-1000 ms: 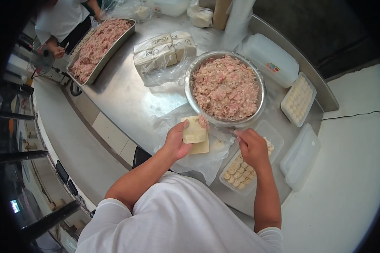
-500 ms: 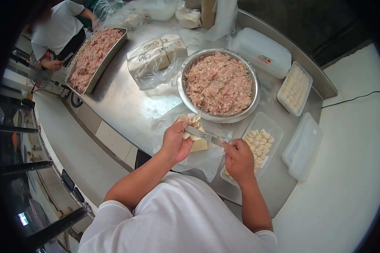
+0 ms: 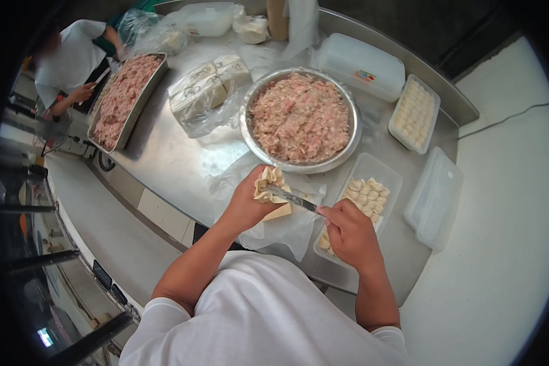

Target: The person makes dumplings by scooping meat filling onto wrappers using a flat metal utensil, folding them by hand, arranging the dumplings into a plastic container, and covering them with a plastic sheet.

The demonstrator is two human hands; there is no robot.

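My left hand (image 3: 250, 198) is closed around a dumpling (image 3: 271, 183) whose pale wrapper is gathered in ruffles. In my right hand (image 3: 351, 229) is a flat metal spatula (image 3: 296, 199), its blade tip at the dumpling's open top. Below the dumpling, a stack of square wrappers (image 3: 279, 212) lies on a plastic sheet (image 3: 290, 238). Just beyond my hands stands a steel bowl (image 3: 355, 141) filled with minced meat (image 3: 302, 116). Partly behind my right hand is a clear container (image 3: 390, 183) with rows of dumplings (image 3: 366, 198).
Lids (image 3: 434, 198) and a filled dumpling box (image 3: 415, 113) are at the right. A closed container (image 3: 360, 64) lies behind the bowl. Wrapped packages (image 3: 207, 88) stand left of it. A meat tray (image 3: 128, 100) is farther left, beside another person (image 3: 73, 58) holding a tool.
The wrapper in my left hand has gone from flat to gathered around the spatula tip. My right hand has brought the spatula over to it. The camera view has shifted.
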